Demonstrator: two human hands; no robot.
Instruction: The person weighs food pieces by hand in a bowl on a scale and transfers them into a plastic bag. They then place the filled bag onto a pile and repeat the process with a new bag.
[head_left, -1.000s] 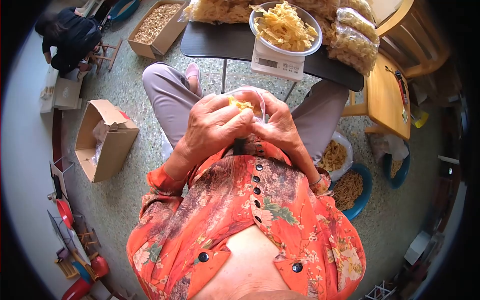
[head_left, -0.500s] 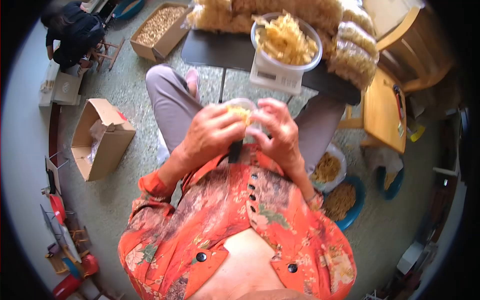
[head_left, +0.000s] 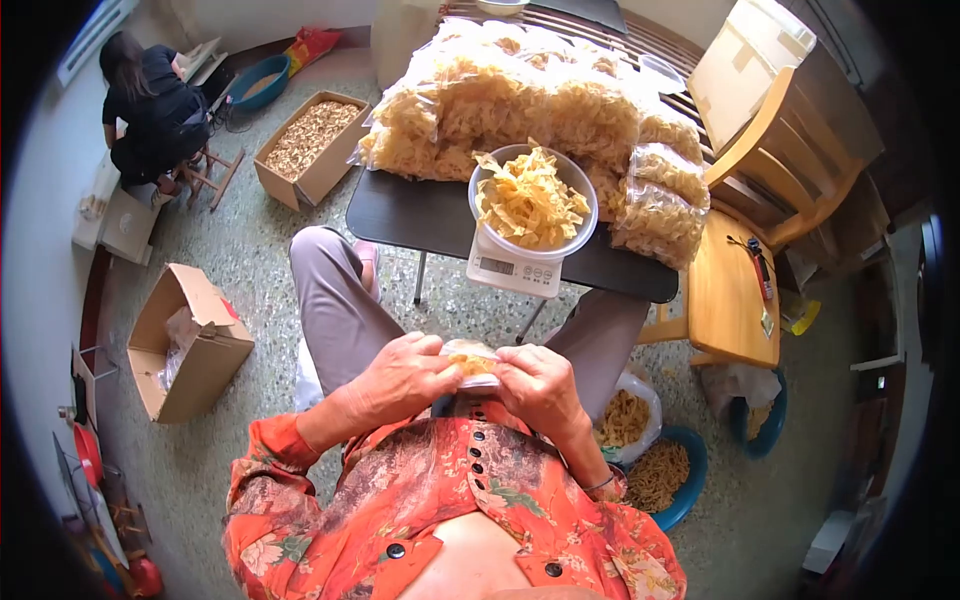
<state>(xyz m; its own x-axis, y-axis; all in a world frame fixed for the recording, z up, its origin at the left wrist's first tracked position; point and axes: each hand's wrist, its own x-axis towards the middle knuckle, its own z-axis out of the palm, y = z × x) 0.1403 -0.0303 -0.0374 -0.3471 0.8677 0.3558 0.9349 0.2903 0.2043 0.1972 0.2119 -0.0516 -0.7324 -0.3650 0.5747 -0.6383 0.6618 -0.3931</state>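
My left hand and my right hand are close together above my lap. Between them is a small clear plastic bag with yellowish dried flakes showing in it. The fingers of both hands are closed on its two sides. Beyond them, at the edge of a black table, a white digital scale carries a clear round tub. Pale yellow dried strips are heaped in the tub. Behind it, filled plastic bags of similar strips are piled up.
A wooden chair stands to the right, tools on its seat. Near my right leg are an opened bag of strips and a blue basin. Cardboard boxes stand to the left. Another person sits at far left.
The view has tilted up, showing more of the table and bag pile. Both hands have drawn level on the bag, which now looks flatter between them.
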